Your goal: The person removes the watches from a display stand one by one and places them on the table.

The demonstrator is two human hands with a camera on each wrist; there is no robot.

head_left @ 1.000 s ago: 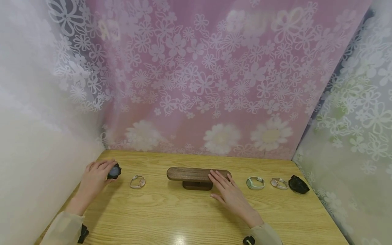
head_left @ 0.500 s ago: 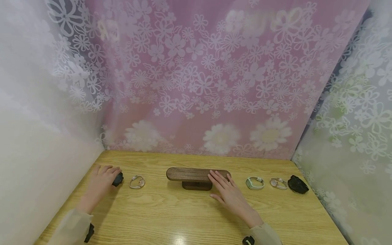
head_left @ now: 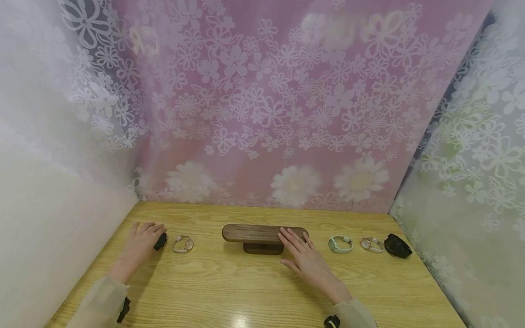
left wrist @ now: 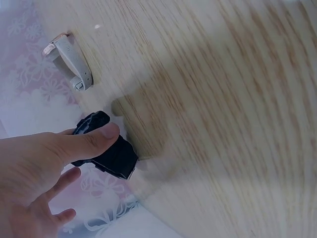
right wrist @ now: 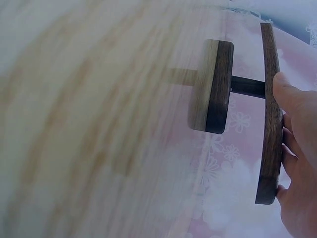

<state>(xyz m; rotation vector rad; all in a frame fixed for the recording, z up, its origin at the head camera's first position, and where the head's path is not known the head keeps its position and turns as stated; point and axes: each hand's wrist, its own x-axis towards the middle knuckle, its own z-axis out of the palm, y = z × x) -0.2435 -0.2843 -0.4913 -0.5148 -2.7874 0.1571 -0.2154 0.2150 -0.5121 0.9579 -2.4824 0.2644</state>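
At the table's left, my left hand pinches a black wristwatch between thumb and fingers. The left wrist view shows the thumb pressed on the dark strap, the other fingers behind it. The watch is low over the tabletop; whether it touches the wood I cannot tell. My right hand rests with straight fingers on the right end of a dark wooden T-shaped stand. That stand's top bar and its base are joined by a short black post.
A pale-strapped watch lies just right of my left hand. On the right are a mint-green watch, another light watch and a black watch. Floral cloth encloses the wooden table at the back and sides.
My left hand has moved slightly right and toward me, lowering the black watch to the table with its face turned out of sight. My right hand stays on the stand.
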